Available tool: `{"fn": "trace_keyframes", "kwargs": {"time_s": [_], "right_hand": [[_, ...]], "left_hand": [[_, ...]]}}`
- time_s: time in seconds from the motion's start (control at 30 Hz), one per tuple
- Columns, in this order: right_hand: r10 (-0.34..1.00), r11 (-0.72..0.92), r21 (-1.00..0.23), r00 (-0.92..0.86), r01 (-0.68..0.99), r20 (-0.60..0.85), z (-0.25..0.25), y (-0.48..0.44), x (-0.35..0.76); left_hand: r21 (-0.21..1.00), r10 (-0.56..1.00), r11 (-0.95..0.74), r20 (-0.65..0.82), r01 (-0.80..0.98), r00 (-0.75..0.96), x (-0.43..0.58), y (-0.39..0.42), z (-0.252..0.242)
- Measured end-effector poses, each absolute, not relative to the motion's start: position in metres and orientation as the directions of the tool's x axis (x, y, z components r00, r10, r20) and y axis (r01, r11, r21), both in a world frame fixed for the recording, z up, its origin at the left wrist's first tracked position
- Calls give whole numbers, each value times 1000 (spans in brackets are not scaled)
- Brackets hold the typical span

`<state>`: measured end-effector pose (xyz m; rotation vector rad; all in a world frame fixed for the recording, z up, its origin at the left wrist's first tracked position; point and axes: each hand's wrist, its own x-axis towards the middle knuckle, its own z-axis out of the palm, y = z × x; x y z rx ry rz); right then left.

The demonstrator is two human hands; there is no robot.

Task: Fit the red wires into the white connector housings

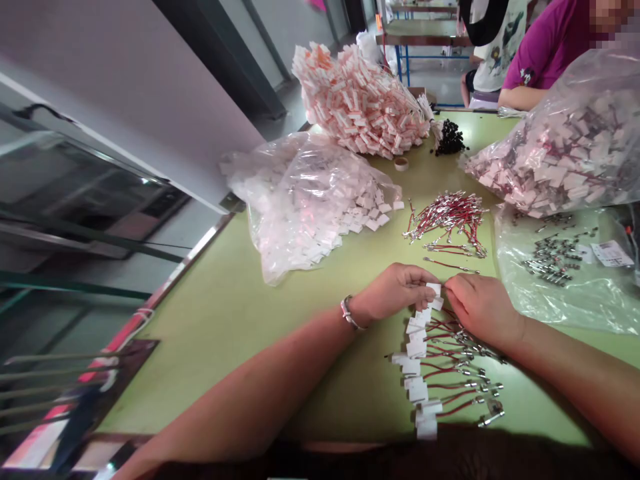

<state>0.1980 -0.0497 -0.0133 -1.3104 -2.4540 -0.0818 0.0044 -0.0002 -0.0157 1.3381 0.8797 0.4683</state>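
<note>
My left hand (395, 291), with a bracelet at the wrist, pinches a small white block (434, 289) above the green table (225, 313). My right hand (481, 308) is closed right beside it, fingertips meeting the same block; what it grips is hidden. Below both hands runs a row of white blocks with red wires and metal ends (440, 373). Loose red wires (450, 217) lie just beyond the hands.
A clear bag of white blocks (305, 200) lies left of centre, with a heap of orange-and-white parts (360, 100) behind it. More bags of parts (560, 153) and metal pieces (555, 257) fill the right. Two people sit at the far right corner (530, 53). A tape roll (401, 163) lies nearby.
</note>
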Motion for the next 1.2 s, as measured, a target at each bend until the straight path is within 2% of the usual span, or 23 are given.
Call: {"fn": "trace_keyframes", "kwargs": {"time_s": [0.07, 0.13, 0.27, 0.33, 0.43, 0.47, 0.53, 0.57, 0.6, 0.63, 0.7, 0.77, 0.87, 0.97, 1.1, 1.2], "right_hand": [[803, 568, -151, -505, 809, 316, -14, -51, 197], [821, 558, -240, -489, 794, 293, -10, -51, 198], [868, 470, -527, -480, 708, 129, 8, -39, 206], [888, 397, -577, -457, 713, 47, 13, -28, 211], [935, 352, -415, -330, 839, 125, 8, -16, 211], [935, 352, -331, -310, 876, 173, 3, -14, 209], [921, 365, -186, -324, 912, 217, -7, -13, 202], [916, 371, -132, -340, 919, 212, -12, -14, 199], [916, 372, -87, -350, 924, 198, -16, -16, 197], [917, 370, -51, -356, 928, 180, -19, -17, 194], [923, 361, -11, -356, 932, 144, -21, -19, 192], [937, 332, -24, -327, 943, 122, -19, -21, 191], [957, 288, -131, -279, 949, 85, -12, -22, 194], [972, 231, -322, -235, 918, 28, -5, -22, 200], [979, 168, -619, -205, 767, 13, -1, -20, 206], [975, 143, -728, -221, 670, -11, 0, -20, 206]], "left_hand": [[960, 727, 213, -280, 182, 627, 4, 0, -16], [965, 734, 155, -257, 213, 629, 3, 0, -14], [956, 681, -80, -155, 283, 716, -4, 1, 3], [944, 561, -190, -121, 270, 819, -10, 3, 15], [921, 366, -347, -43, 179, 929, -20, 14, 27], [895, 393, -403, -18, 190, 919, -24, 20, 27], [785, 642, -503, 60, 361, 765, -33, 37, 21], [688, 800, -507, 151, 519, 580, -38, 46, 14], [573, 889, -457, 272, 680, 368, -42, 56, 6], [468, 908, -394, 330, 791, 257, -46, 65, -2], [306, 914, -363, 301, 880, 272, -52, 78, -17], [211, 909, -386, 252, 898, 331, -56, 85, -27], [188, 892, -432, 238, 882, 385, -59, 84, -30], [231, 880, -458, 258, 859, 400, -59, 77, -30], [395, 920, -385, 230, 834, 316, -44, 66, -30], [470, 903, -429, 216, 772, 371, -31, 61, -27]]}}
